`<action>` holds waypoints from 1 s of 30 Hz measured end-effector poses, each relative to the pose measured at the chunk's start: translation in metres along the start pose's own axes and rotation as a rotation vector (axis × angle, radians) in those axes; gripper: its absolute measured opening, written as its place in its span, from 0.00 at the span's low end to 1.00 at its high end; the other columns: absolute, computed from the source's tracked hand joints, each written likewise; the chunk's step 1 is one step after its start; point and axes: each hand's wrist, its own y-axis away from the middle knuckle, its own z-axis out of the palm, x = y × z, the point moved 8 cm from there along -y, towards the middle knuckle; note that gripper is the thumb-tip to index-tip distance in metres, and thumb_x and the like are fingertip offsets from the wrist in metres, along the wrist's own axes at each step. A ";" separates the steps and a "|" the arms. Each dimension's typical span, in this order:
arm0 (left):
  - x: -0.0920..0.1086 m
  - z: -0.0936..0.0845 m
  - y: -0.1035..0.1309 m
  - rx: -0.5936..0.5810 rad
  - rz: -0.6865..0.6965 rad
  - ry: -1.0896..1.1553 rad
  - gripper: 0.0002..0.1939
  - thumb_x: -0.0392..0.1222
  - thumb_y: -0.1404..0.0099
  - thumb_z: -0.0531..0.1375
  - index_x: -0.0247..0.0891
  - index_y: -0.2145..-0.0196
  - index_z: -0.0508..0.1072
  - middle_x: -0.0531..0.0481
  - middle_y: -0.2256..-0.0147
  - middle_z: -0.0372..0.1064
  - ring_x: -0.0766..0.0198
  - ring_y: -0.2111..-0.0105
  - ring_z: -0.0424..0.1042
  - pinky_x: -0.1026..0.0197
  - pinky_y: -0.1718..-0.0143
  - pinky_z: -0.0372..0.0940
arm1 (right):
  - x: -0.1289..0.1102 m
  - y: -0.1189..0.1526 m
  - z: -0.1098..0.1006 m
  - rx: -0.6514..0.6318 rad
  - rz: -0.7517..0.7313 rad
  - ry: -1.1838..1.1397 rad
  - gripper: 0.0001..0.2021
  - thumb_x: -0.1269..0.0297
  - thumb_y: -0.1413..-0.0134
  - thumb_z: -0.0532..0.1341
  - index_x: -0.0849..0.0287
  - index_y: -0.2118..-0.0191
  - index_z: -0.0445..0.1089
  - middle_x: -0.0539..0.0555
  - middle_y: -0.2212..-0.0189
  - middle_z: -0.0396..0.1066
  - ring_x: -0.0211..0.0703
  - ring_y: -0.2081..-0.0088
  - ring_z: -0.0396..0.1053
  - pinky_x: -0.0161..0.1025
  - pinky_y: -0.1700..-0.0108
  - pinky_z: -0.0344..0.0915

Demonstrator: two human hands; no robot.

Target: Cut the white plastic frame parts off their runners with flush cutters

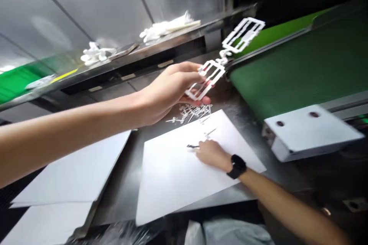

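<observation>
My left hand is raised and closed around a white plastic part made of two rectangular open frames joined by a curly middle link. The lower frame lies between my thumb and fingers; the upper one sticks out to the right. Lower down, my right hand, with a black watch at the wrist, rests on a large white sheet. At its fingertips is a thin dark-tipped tool, its kind too blurred to tell. Small white pieces lie just beyond that hand.
Behind the sheet is a pile of thin white plastic pieces. A green conveyor belt runs at the right, by a white box. White gloves lie on the back ledge. Stacked white sheets are at the left.
</observation>
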 end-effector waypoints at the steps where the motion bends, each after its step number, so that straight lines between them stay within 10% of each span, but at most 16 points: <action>1: -0.011 -0.022 0.029 0.055 -0.061 0.014 0.06 0.32 0.29 0.66 0.31 0.54 0.78 0.42 0.61 0.77 0.55 0.71 0.82 0.55 0.69 0.78 | 0.003 -0.006 0.008 -0.012 0.033 -0.004 0.16 0.53 0.18 0.68 0.64 0.45 0.76 0.60 0.50 0.74 0.55 0.52 0.76 0.52 0.46 0.77; 8: -0.105 -0.084 0.161 0.171 -0.038 0.238 0.10 0.42 0.25 0.65 0.42 0.52 0.67 0.48 0.59 0.80 0.56 0.70 0.82 0.57 0.69 0.75 | 0.045 -0.006 0.009 0.026 0.356 0.165 0.21 0.48 0.16 0.63 0.63 0.39 0.73 0.62 0.48 0.73 0.58 0.49 0.74 0.56 0.42 0.71; 14: -0.273 -0.121 0.220 0.871 -0.053 0.321 0.13 0.47 0.21 0.60 0.44 0.48 0.58 0.52 0.58 0.79 0.64 0.71 0.77 0.58 0.63 0.72 | 0.046 -0.008 0.003 0.040 0.389 0.297 0.23 0.64 0.18 0.60 0.64 0.26 0.59 0.61 0.57 0.76 0.60 0.55 0.76 0.46 0.53 0.69; 18: -0.346 -0.115 0.227 0.825 -0.235 0.318 0.17 0.51 0.21 0.60 0.45 0.45 0.57 0.51 0.55 0.79 0.62 0.69 0.78 0.56 0.60 0.72 | 0.047 -0.011 0.014 -0.001 0.352 0.312 0.25 0.69 0.22 0.59 0.63 0.27 0.57 0.63 0.56 0.77 0.64 0.57 0.77 0.42 0.61 0.61; 23: -0.345 -0.131 0.208 0.666 -0.264 0.251 0.18 0.54 0.20 0.58 0.45 0.42 0.58 0.52 0.56 0.78 0.63 0.70 0.77 0.57 0.61 0.72 | 0.053 0.000 0.025 -0.094 0.318 0.291 0.22 0.71 0.26 0.62 0.61 0.32 0.63 0.60 0.62 0.77 0.65 0.61 0.76 0.41 0.67 0.49; 30: -0.265 -0.113 0.120 0.293 -0.097 0.499 0.14 0.45 0.21 0.64 0.42 0.46 0.63 0.49 0.51 0.78 0.60 0.61 0.83 0.56 0.54 0.75 | 0.038 -0.003 -0.004 0.062 0.244 0.013 0.08 0.60 0.23 0.56 0.54 0.58 0.66 0.50 0.69 0.71 0.51 0.68 0.69 0.40 0.66 0.55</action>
